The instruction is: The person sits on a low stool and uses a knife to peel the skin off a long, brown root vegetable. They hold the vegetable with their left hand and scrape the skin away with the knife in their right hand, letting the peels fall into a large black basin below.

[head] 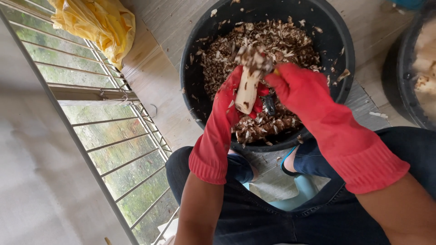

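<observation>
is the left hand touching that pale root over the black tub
Touching: the head view shows the red-gloved left hand wrapped around the pale root.

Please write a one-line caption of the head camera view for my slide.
Two red-gloved hands, left hand and right hand, hold a partly peeled pale root over a black tub of brown peelings.

Home porch or balcony, indicated by wood-plank floor (pixel 154 77), metal railing (pixel 104 136) at left, black tubs (pixel 195 68) of peelings, yellow plastic bag (pixel 97 22) far left.
</observation>
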